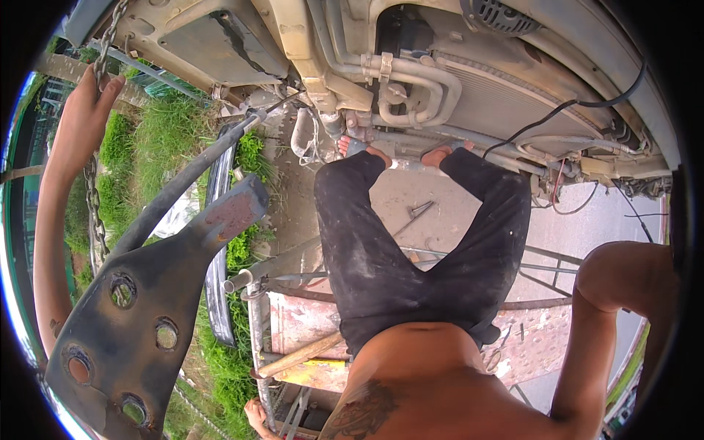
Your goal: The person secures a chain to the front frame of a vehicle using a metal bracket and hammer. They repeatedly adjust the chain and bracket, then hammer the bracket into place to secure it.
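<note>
My left hand [83,111] is raised at the upper left and closed around a steel chain [92,198] that hangs down along my forearm. Beside it a dark, rusty metal bracket [139,301] with several round holes reaches up from the lower left. My right arm [616,308] comes in bent at the right edge, and its hand is out of the picture. My legs in black trousers [411,249] stretch forward, with bare feet [440,154] resting on the underside of a vehicle's engine bay [440,88].
Hoses, pipes and a radiator [499,95] fill the top. A wooden-handled hammer [301,356] and metal rods lie on a rusty platform [308,323] below me. Grass [169,125] lies to the left, pavement [587,227] to the right. Another person's hand [257,416] shows at the bottom.
</note>
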Action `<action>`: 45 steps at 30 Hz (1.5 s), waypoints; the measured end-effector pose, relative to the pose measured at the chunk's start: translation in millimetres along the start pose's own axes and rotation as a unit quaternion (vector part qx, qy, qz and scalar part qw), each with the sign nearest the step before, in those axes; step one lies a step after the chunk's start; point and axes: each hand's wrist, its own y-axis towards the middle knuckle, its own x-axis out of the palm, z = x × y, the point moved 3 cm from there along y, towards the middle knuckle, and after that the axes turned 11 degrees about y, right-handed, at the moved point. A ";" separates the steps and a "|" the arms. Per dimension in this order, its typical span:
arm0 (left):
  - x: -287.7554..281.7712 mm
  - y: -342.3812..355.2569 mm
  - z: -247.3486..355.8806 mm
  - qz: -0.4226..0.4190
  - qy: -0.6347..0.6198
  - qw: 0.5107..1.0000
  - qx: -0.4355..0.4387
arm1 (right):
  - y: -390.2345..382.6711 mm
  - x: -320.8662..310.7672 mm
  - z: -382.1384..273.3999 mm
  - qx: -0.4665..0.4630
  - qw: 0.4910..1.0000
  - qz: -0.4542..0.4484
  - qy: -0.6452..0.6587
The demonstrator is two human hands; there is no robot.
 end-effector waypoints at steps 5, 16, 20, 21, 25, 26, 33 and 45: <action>3.3 -21.0 -2.2 -0.061 0.004 0.994 -0.086 | -0.7 -1.1 54.6 -0.006 0.998 -0.065 0.024; -43.2 -33.3 35.0 -0.047 0.015 0.995 -0.082 | -68.4 -153.1 85.2 0.086 0.991 0.026 -0.101; -5.4 -13.8 33.5 0.060 0.006 0.996 -0.072 | -96.2 -180.7 98.2 0.147 0.975 0.066 -0.152; -3.4 -15.4 33.7 0.034 -0.008 0.996 -0.080 | -103.2 -183.0 96.6 0.166 0.972 0.075 -0.152; -9.1 -23.8 39.8 0.073 -0.035 0.990 -0.119 | -129.0 -193.6 106.3 0.202 0.960 0.099 -0.169; -9.0 -18.3 40.2 0.046 -0.051 0.988 -0.136 | -137.9 -196.6 103.2 0.214 0.955 0.104 -0.176; 16.4 -17.7 26.0 0.068 -0.059 0.980 -0.176 | -139.5 -186.8 108.9 0.236 0.947 0.107 -0.190; 8.1 -22.9 28.9 0.014 -0.277 0.939 -0.202 | -98.7 -91.5 75.4 -0.004 0.972 0.234 -0.012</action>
